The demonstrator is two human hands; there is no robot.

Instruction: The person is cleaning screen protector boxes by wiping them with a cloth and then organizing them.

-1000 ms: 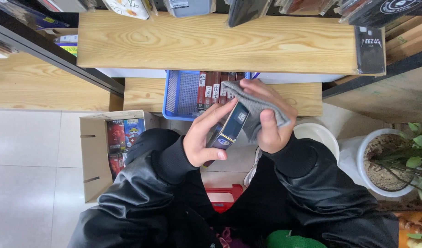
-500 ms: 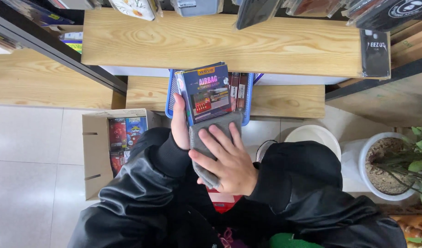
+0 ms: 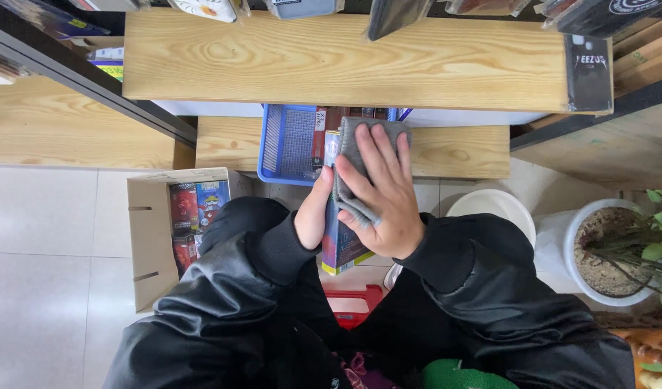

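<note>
— Head view, from the left: one open cardboard box [image 3: 154, 238] on the floor, colourful flat packs inside, at least three showing.

— Next, the left hand [image 3: 313, 212] grips the edge of a blue and red flat case [image 3: 343, 248], fingers closed on it.

— One blue basket [image 3: 291, 144] behind, cases upright inside.

— The right hand [image 3: 380, 194] lies spread, pressing one grey cloth [image 3: 359, 155] flat on the case.

— One white plant pot [image 3: 597, 248] far right.

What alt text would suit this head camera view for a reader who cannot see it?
Seen from above, a person's right hand presses a grey cloth flat onto a boxed case that the left hand steadies, over a blue basket on a wooden shelf. A cardboard box sits left.
</note>
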